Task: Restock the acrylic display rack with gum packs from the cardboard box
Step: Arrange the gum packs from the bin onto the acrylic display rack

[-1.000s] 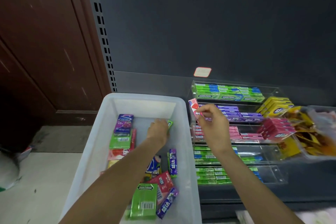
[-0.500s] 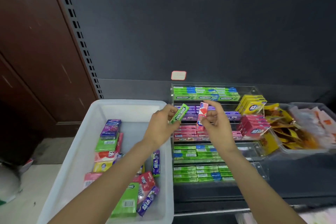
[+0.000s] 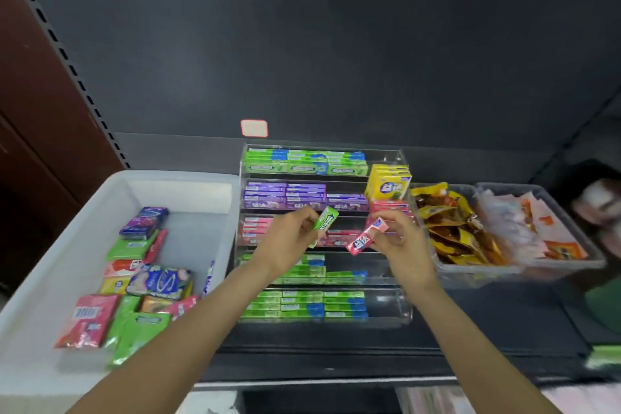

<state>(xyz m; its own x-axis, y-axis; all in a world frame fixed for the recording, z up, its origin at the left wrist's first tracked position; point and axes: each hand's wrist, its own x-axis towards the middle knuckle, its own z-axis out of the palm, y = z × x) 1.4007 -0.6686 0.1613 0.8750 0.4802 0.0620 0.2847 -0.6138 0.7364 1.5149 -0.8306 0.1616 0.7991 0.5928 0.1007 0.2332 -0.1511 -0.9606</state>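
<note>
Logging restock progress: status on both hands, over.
Left hand grips green gum pack. Right hand pinches pink gum pack. Both before acrylic rack; nothing blocking.

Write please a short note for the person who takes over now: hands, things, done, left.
Left hand: holds a green pack in front of the rack.
Right hand: pinches a pink pack there too.
Bin to the left holds many loose packs.
Done: all five rack shelves carry packs, with gaps at the right.
Left: shelve both packs, likely green with green and pink on the middle shelf, then fetch more.

Open space above acrylic rack (image 3: pixel 401 158)
</note>
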